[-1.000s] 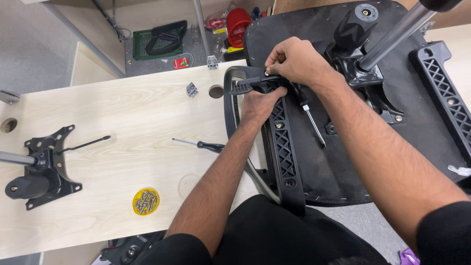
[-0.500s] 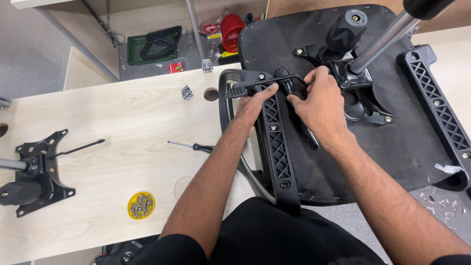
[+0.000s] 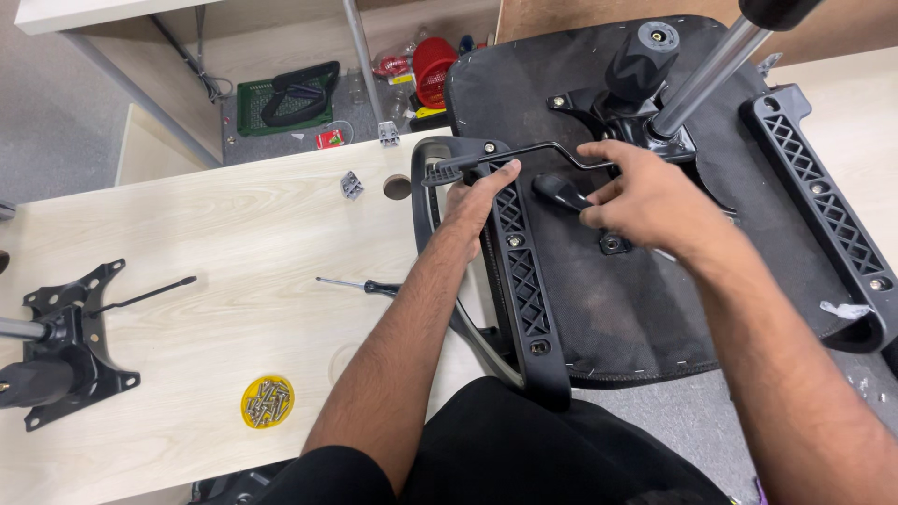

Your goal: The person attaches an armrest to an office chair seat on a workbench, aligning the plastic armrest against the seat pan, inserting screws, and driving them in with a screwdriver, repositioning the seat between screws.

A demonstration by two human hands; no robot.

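A black chair seat (image 3: 580, 309) lies upside down in front of me, partly on a pale wooden table (image 3: 215, 243). My left hand (image 3: 479, 194) grips the top of the left armrest bracket (image 3: 524, 281), thumb on its lattice face. My right hand (image 3: 645, 201) is over the middle of the seat and holds a screwdriver by its black handle (image 3: 559, 191); the shaft is hidden under the hand. A thin black lever (image 3: 505, 157) runs from the seat mechanism (image 3: 636, 103) toward my left hand. A chrome gas cylinder (image 3: 711, 70) sticks up from the mechanism.
A second screwdriver (image 3: 360, 285) lies on the table. A yellow lid of screws (image 3: 268, 400) sits near the front edge. Another black chair mechanism (image 3: 61, 337) lies at far left. The right armrest bracket (image 3: 823, 206) is on the seat's far side. A green basket (image 3: 285, 93) stands on the floor.
My right hand has moved right, from the top of the left bracket to the middle of the seat, with the screwdriver in it. My left hand stays on the bracket.
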